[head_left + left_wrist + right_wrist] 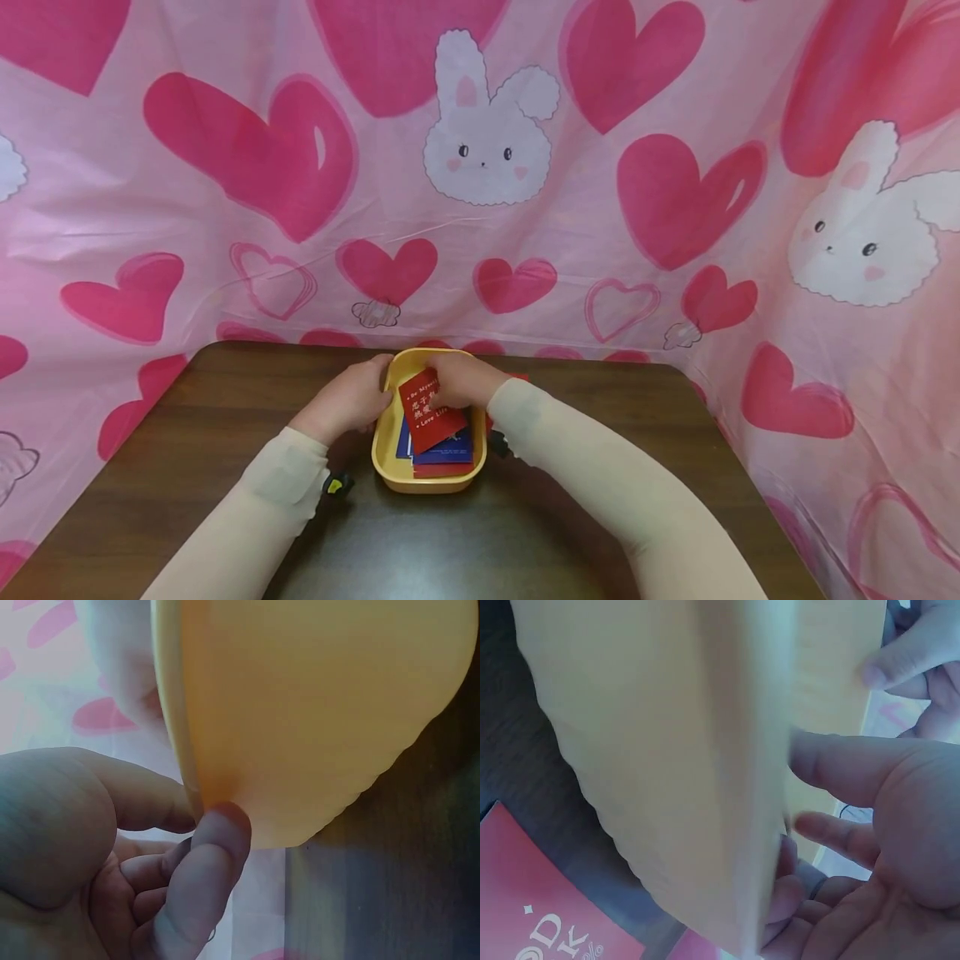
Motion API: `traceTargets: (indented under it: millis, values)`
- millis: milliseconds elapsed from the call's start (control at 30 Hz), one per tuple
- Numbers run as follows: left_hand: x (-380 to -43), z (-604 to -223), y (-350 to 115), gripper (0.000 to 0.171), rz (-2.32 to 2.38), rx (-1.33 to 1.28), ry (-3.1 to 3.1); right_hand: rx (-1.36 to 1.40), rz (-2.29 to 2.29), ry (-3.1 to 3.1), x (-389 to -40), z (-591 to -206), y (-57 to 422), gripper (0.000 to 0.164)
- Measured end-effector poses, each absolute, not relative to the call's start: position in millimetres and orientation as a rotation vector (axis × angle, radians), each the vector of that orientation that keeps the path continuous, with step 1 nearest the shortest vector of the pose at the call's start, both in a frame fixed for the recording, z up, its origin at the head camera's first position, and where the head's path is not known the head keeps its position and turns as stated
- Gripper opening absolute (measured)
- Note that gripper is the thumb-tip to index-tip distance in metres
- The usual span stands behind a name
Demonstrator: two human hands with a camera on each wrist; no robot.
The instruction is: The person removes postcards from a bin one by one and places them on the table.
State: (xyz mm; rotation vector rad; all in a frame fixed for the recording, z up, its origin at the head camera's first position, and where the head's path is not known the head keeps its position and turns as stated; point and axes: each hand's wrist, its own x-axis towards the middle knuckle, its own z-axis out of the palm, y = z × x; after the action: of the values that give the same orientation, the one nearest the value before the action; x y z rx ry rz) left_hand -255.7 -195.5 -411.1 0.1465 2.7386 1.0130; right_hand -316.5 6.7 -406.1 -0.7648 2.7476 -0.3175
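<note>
A yellow plastic basket stands on the table. My left hand pinches its left rim; the left wrist view shows a finger pressing the outer wall. My right hand reaches over the right rim into the basket. Its fingers hold the upper part of a red card with white lettering. That card slants over blue cards lying inside, and another red card shows beneath them. In the right wrist view the basket wall hides the right fingertips.
A red printed card lies on the table right of the basket, mostly behind my right wrist in the head view. The brown wooden table meets a pink heart-patterned cloth at the back and sides.
</note>
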Motion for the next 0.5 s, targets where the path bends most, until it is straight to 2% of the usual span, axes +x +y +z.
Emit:
traceTargets:
  millis: [200,300,500]
  values:
    - [-256.4,-411.8,-196.1,0.07,1.022,0.13,2.739,-0.826,-0.385,2.801,-322.5,-405.7,14.4,0.035]
    - [-257.5,-413.2,-196.5,0.07,1.031,0.125,2.733,-0.852,-0.505,2.838,-324.6,-402.5,21.4,0.028]
    - [-258.6,-414.5,-197.5,0.069,1.033,0.124,2.729,-0.717,-0.812,2.795,-327.0,-392.7,40.5,0.025]
